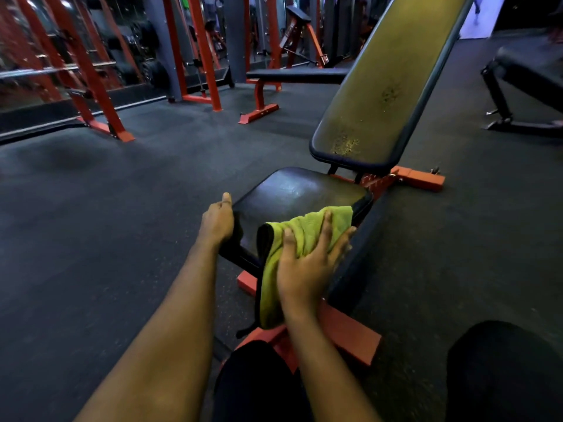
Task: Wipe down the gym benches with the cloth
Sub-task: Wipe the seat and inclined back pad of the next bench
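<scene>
Where it overhangs the seat (292, 193), green cloth (274, 266) creases

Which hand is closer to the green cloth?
The right hand. It presses flat on the green cloth at the seat pad's near end. The left hand holds the seat pad's left edge, beside the cloth but not touching it.

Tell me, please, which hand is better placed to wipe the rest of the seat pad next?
Right. The right hand lies flat on the green cloth, pressing it against the near end of the seat pad. The left hand carries no cloth; it grips the pad's left edge.
</scene>
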The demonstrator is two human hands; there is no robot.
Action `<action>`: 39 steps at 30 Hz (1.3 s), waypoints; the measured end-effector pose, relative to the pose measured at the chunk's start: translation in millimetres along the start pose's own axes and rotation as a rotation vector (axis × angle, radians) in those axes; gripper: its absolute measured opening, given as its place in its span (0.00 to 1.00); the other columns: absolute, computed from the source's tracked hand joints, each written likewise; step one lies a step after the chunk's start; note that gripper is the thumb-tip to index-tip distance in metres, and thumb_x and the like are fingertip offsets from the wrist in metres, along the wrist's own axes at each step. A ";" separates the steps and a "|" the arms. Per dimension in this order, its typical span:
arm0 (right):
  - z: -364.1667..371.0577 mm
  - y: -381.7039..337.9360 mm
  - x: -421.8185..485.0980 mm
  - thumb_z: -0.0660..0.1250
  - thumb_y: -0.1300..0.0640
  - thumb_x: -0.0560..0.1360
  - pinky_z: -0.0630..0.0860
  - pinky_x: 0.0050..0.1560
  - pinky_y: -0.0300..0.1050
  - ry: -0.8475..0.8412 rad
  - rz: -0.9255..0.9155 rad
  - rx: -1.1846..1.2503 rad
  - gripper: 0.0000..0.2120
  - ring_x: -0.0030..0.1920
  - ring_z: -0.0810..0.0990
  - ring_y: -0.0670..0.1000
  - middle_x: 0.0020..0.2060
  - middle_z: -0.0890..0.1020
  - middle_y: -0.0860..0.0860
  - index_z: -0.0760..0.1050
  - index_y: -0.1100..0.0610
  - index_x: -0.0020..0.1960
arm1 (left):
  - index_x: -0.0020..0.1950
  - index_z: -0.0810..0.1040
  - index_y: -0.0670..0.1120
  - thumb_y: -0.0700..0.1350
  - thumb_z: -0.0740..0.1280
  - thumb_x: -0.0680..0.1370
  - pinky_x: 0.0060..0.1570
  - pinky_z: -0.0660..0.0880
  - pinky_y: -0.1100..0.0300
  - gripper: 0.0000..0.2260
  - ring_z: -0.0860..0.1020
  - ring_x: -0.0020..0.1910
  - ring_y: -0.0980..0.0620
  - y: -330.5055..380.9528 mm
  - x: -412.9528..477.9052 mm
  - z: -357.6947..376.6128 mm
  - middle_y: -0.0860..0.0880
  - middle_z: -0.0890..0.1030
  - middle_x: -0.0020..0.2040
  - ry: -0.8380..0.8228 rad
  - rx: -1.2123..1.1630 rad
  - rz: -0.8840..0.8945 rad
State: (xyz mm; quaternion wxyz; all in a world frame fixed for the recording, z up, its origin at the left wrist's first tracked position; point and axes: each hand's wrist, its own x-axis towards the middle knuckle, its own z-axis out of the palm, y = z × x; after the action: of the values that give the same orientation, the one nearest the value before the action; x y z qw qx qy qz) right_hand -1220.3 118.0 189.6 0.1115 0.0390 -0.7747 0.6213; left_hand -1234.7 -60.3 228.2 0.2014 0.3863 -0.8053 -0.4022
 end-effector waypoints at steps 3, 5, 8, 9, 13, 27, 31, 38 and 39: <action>-4.1 -1.5 24.1 0.66 0.44 0.77 0.52 0.78 0.58 -0.034 0.085 0.032 0.33 0.80 0.46 0.58 0.80 0.40 0.50 0.56 0.42 0.79 | 0.66 0.76 0.39 0.55 0.48 0.85 0.66 0.65 0.48 0.26 0.70 0.67 0.36 -0.9 -0.1 -0.5 0.33 0.73 0.67 -0.001 0.004 -0.006; -7.4 0.3 54.4 0.65 0.47 0.79 0.53 0.78 0.56 -0.059 0.141 0.010 0.33 0.80 0.46 0.59 0.80 0.40 0.53 0.55 0.44 0.80 | 0.66 0.76 0.39 0.55 0.48 0.85 0.66 0.65 0.48 0.26 0.70 0.67 0.36 -0.9 -0.5 -0.8 0.34 0.73 0.67 -0.004 -0.010 -0.007; -12.4 4.8 108.8 0.64 0.50 0.80 0.55 0.77 0.53 -0.032 0.191 -0.005 0.31 0.79 0.50 0.61 0.80 0.42 0.58 0.56 0.47 0.80 | 0.67 0.76 0.41 0.56 0.48 0.85 0.67 0.65 0.48 0.25 0.70 0.68 0.37 -0.1 -2.3 -0.2 0.35 0.73 0.67 -0.001 -0.013 -0.008; -14.7 6.0 130.2 0.64 0.51 0.80 0.56 0.77 0.52 -0.031 0.226 -0.012 0.30 0.79 0.52 0.61 0.80 0.44 0.59 0.57 0.48 0.79 | 0.68 0.75 0.41 0.56 0.48 0.85 0.67 0.65 0.48 0.26 0.70 0.68 0.37 -0.2 -2.0 -0.5 0.35 0.73 0.68 -0.002 -0.014 -0.012; -32.8 14.9 207.5 0.60 0.48 0.75 0.65 0.72 0.54 -0.136 0.354 0.018 0.25 0.71 0.69 0.62 0.70 0.71 0.60 0.71 0.53 0.71 | 0.68 0.75 0.41 0.56 0.48 0.84 0.68 0.65 0.47 0.26 0.70 0.68 0.37 -0.2 -2.4 0.6 0.35 0.73 0.68 0.015 -0.033 -0.014; -26.6 13.1 253.1 0.56 0.38 0.79 0.66 0.67 0.54 -0.534 0.022 -0.631 0.26 0.69 0.70 0.63 0.72 0.69 0.59 0.65 0.46 0.74 | 0.59 0.81 0.43 0.58 0.46 0.84 0.63 0.66 0.48 0.28 0.73 0.63 0.38 -8.6 6.2 2.5 0.36 0.78 0.61 0.069 -0.049 -0.013; -9.4 2.4 279.7 0.52 0.37 0.77 0.66 0.69 0.54 -0.655 -0.028 -0.764 0.28 0.71 0.69 0.61 0.73 0.70 0.56 0.67 0.46 0.74 | 0.52 0.82 0.43 0.57 0.47 0.84 0.55 0.66 0.53 0.28 0.74 0.55 0.45 -8.8 5.3 5.0 0.42 0.80 0.54 0.102 -0.074 -0.017; 56.3 -23.5 283.6 0.48 0.39 0.79 0.67 0.68 0.60 -0.695 -0.258 -0.983 0.30 0.71 0.69 0.65 0.73 0.69 0.60 0.66 0.53 0.74 | 0.55 0.83 0.45 0.59 0.47 0.84 0.54 0.67 0.54 0.28 0.76 0.54 0.46 -11.9 9.8 6.3 0.43 0.81 0.54 0.128 -0.097 -0.019; 67.6 -28.8 283.1 0.48 0.39 0.79 0.67 0.68 0.61 -0.727 -0.291 -0.997 0.30 0.71 0.69 0.65 0.73 0.69 0.60 0.65 0.53 0.75 | 0.56 0.83 0.45 0.59 0.47 0.84 0.53 0.68 0.54 0.28 0.77 0.54 0.46 -13.1 10.4 6.8 0.42 0.81 0.54 0.127 -0.105 -0.015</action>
State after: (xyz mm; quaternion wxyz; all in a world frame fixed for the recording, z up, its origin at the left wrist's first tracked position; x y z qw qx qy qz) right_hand -1498.2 67.9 265.9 -0.0705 0.2958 -0.9461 0.1115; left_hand -1239.5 -70.1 213.8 0.2691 0.4061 -0.7657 -0.4200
